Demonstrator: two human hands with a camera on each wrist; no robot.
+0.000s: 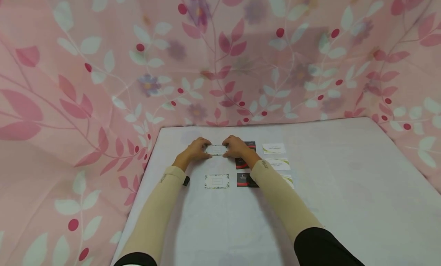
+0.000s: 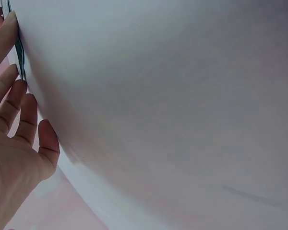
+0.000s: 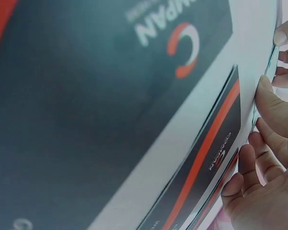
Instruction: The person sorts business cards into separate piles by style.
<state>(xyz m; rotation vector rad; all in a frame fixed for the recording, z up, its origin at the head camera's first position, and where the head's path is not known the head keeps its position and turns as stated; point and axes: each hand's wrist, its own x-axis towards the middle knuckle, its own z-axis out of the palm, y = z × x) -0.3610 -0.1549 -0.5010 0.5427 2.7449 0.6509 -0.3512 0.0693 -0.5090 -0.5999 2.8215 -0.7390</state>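
Note:
A white business card with a leafy border [image 1: 216, 150] is at the back left of the white table. My left hand [image 1: 195, 150] pinches its left end between thumb and fingers. At its right end, the thumb and fingers of my right hand [image 1: 237, 146] do the same. From the left wrist, only the card's thin dark edge [image 2: 20, 55] shows by the fingertips. A matching leafy card [image 1: 217, 181] lies nearer to me, in line below. Black cards with a red stripe [image 3: 201, 158] lie beside the right hand, partly hidden by it in the head view.
To the right of the black cards [image 1: 245, 180] runs a column of white cards with green and yellow curves [image 1: 274, 148], its nearest card partly covered by the right sleeve [image 1: 282, 197]. A pink floral cloth [image 1: 220, 67] hangs behind the white-covered table [image 1: 344, 189].

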